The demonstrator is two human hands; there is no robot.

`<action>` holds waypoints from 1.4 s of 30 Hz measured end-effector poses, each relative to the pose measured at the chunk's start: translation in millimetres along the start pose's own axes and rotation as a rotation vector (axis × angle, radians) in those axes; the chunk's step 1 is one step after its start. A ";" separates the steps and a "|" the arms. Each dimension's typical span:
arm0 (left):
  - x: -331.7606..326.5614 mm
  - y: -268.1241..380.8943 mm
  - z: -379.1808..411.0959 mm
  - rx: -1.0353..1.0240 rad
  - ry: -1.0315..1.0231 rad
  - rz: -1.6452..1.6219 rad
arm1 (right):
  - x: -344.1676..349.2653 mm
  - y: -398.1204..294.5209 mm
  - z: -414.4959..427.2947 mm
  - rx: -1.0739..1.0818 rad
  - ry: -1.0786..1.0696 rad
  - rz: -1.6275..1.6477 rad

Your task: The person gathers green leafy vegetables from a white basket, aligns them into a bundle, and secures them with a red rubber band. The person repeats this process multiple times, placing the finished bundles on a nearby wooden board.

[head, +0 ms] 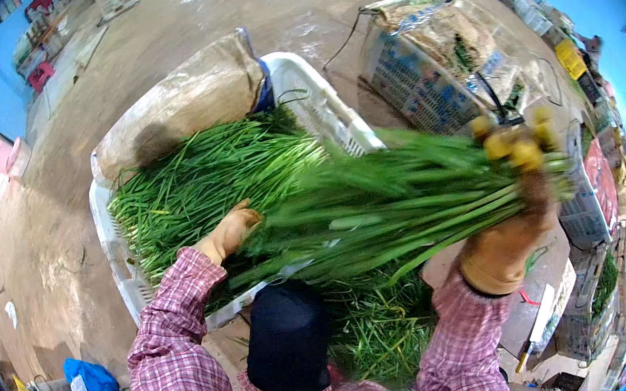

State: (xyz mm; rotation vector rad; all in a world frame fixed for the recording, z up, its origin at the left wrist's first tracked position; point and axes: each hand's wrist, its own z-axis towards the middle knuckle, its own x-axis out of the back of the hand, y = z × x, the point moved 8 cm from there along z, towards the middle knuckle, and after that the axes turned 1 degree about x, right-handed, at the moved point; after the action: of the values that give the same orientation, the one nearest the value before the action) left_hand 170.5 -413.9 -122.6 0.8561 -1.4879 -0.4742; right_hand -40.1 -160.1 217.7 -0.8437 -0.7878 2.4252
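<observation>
My right hand (pixel 532 190), its fingertips covered in yellow, grips a large bunch of green chives (pixel 397 202) by the pale stem end. The bunch stretches leftward, blurred, above the right part of a white plastic crate (pixel 112 245). Inside that crate lie more green chives (pixel 209 173), and a woven sack (pixel 182 100) drapes over its far side. At the leaf end of the bunch is my left hand (pixel 231 230), fingers partly curled. Whether it grips any leaves is unclear.
Loose green leaves (pixel 383 322) lie below the bunch. A sack-topped plastic crate (pixel 416 81) stands beyond to the right. A long blade with a yellow handle (pixel 538 326) lies at lower right. Blue plastic bag (pixel 94 386) sits at lower left. Stacked crates line the right wall.
</observation>
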 end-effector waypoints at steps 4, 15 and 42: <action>30.3 13.6 -16.5 0.167 0.211 0.028 | 4.0 -49.2 17.3 0.205 0.008 -0.047; -102.0 298.9 -96.1 0.251 -0.284 -1.971 | 32.0 -2.5 -143.3 -0.122 0.006 -0.422; -145.5 571.9 16.3 -0.403 -0.175 -1.165 | 159.8 -317.6 -161.8 -0.162 0.110 -0.937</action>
State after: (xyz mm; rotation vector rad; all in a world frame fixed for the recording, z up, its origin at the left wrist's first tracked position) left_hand 15.8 54.5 201.6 1.3116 -0.8441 -1.6698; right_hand 25.1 223.7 250.7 -0.4817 -1.0442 1.4922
